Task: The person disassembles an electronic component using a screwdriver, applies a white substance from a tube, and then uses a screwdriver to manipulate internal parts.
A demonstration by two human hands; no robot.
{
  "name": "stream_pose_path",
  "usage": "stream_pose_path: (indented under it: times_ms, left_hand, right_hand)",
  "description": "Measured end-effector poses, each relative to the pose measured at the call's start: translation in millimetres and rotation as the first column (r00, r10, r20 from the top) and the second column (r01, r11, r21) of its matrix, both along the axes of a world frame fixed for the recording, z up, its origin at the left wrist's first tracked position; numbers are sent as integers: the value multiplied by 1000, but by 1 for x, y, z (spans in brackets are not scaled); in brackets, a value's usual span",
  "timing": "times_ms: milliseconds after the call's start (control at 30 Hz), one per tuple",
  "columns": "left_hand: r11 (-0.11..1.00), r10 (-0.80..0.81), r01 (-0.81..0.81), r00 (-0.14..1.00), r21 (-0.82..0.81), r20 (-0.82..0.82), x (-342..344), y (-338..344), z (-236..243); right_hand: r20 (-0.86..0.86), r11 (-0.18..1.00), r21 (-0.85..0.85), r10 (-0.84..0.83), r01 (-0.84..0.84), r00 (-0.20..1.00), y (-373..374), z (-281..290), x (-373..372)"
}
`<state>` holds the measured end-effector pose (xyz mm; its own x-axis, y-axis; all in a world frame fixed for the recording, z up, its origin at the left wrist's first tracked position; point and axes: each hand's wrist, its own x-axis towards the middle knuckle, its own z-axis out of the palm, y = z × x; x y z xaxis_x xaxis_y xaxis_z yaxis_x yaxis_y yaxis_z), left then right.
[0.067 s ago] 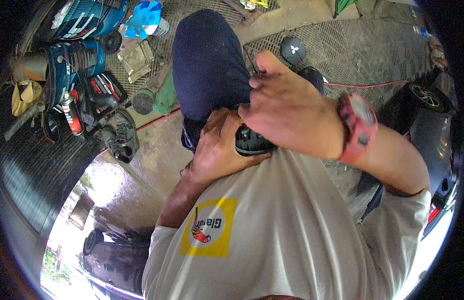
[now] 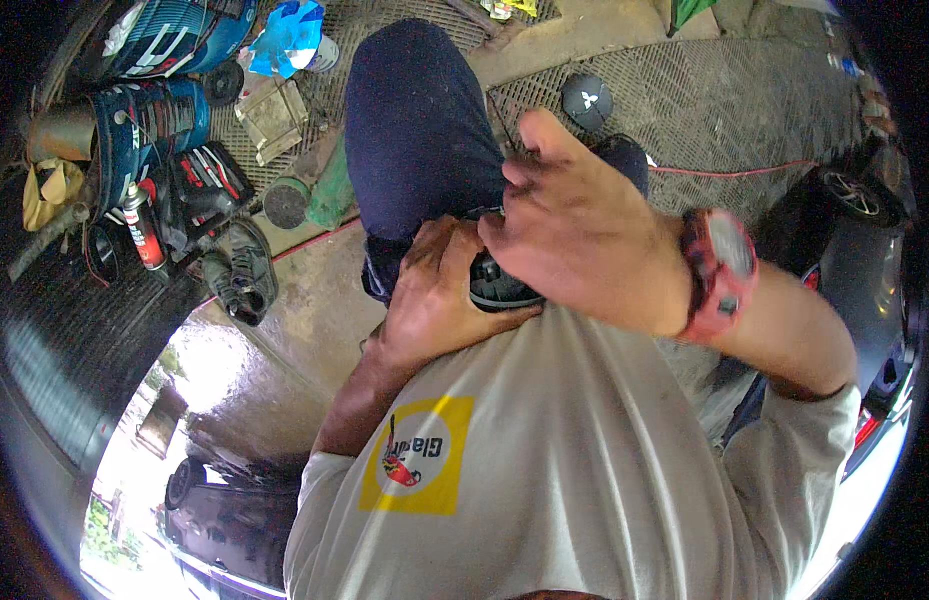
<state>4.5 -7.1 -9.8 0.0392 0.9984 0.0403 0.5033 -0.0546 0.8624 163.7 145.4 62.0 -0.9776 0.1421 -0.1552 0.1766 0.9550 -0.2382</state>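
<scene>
A round black part with a ridged, toothed-looking inner face [image 2: 501, 283] sits in my lap against the cream shirt. Around its left and lower sides wrap the fingers and thumb of my left hand [image 2: 436, 283], holding it. My right hand [image 2: 584, 225], with a red-strapped watch on the wrist, is over the part's upper right edge, its fingers curled in. Whatever those fingers hold, if anything, is hidden by the hand. A thin dark line shows beside the right fingertips; I cannot tell whether it is a tool or lies on the floor.
To the left are a spray can [image 2: 144, 230], an open tool case [image 2: 209, 185], dark shoes [image 2: 246, 275] and blue containers [image 2: 149, 130]. A dark cap [image 2: 586, 101] lies ahead on the patterned floor. A red cable [image 2: 734, 170] crosses it toward a car wheel [image 2: 852, 193] at right.
My right hand has shifted slightly right and down, its wrist turning a little. My left hand stays around the black part.
</scene>
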Motion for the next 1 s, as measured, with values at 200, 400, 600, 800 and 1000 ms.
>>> stream_pose_path:
  times_ms: [200,400,600,800,1000]
  left_hand:
    - [990,-118,118,993,78,-5,-4,6,-5]
    - [988,-142,141,990,63,1,-3,-1,-10]
    - [988,-151,151,989,26,5,0,-3,-9]
    - [987,-153,153,988,52,-4,-1,-2,-11]
    - [991,-136,136,991,4,5,-4,0,-8]
  right_hand:
    - [-17,989,55,-136,137,991,-6,1,17]
    - [64,970,-227,-71,84,995,21,-12,17]
    - [-11,954,-297,43,-44,999,38,-29,10]
    - [45,929,-364,79,-57,996,44,-40,5]
    - [40,927,-365,109,-87,993,45,-26,-2]
